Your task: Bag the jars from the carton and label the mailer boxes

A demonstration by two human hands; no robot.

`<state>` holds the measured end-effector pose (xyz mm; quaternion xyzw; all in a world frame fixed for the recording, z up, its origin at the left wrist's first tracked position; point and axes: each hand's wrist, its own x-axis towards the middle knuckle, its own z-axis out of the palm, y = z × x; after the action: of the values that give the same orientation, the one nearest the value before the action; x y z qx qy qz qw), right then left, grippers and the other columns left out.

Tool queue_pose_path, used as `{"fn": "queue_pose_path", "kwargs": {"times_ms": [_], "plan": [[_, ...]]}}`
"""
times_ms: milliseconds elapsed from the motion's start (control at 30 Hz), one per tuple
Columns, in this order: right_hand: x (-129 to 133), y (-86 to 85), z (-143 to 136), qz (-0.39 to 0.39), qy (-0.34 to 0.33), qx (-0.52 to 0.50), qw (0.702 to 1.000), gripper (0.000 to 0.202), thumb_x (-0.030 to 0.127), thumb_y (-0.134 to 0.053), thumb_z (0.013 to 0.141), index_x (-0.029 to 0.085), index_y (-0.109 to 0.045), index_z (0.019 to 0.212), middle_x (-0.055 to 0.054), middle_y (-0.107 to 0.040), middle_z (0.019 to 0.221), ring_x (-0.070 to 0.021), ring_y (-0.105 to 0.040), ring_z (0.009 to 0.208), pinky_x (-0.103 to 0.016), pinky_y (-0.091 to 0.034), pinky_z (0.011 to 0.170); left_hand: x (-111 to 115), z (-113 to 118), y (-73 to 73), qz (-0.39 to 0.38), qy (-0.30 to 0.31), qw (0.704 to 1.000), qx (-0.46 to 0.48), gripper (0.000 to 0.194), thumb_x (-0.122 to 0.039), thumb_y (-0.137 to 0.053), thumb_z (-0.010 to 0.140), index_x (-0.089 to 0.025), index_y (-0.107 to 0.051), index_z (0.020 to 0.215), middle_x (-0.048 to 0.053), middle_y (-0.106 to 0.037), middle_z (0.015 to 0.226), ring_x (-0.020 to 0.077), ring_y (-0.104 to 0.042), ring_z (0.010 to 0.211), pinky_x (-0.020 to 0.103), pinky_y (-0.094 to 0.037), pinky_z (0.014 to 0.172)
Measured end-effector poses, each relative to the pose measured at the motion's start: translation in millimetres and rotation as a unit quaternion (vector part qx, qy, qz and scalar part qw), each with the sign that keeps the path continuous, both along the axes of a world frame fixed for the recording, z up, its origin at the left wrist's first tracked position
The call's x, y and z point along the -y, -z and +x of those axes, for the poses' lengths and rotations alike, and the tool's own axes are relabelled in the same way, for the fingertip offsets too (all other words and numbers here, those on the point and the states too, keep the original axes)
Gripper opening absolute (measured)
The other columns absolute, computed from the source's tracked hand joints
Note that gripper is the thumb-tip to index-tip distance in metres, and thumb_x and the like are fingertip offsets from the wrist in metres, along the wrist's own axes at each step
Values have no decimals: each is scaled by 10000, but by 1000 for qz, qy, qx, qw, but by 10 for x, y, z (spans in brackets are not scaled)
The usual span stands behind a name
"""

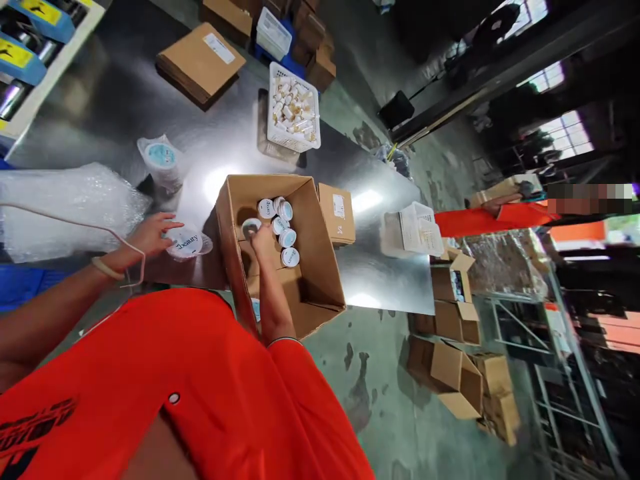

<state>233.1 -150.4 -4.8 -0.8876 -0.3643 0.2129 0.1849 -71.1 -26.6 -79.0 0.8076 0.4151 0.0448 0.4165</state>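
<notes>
My left hand (163, 235) has its fingers apart, touching the edge of a clear-wrapped round jar (186, 242) with "beauty" on its lid. That jar stands on the metal table, left of an open cardboard box (324, 283). Reaching down into the box is my right hand (261, 241), its fingers closed at the rim of a round white-edged jar (250, 228); part of the grip is hidden. Several white jars with printed lids, among them one jar (290, 257), lie in the box to the right of this hand. Another wrapped jar stack (163, 157) stands farther back on the table.
Bubble wrap (65, 207) and a cable lie at left. Behind the box are flat cartons (203, 63) and a white basket (294, 137) of small bottles. A closed carton (337, 213) adjoins the box. A second basket (421, 229) stands near a co-worker in orange (495, 219).
</notes>
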Motion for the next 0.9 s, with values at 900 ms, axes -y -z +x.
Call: {"fn": "queue_pose_path", "kwargs": {"times_ms": [900], "plan": [[-309, -109, -1113, -72, -466, 151, 869, 309, 134, -556, 1167, 204, -849, 1236, -128, -826, 1290, -304, -606, 1444, -428, -467, 1148, -360, -161, -450, -18, -63, 998, 22, 907, -216, -638, 698, -117, -711, 1596, 125, -688, 1634, 325, -761, 1263, 445, -629, 1178]]}}
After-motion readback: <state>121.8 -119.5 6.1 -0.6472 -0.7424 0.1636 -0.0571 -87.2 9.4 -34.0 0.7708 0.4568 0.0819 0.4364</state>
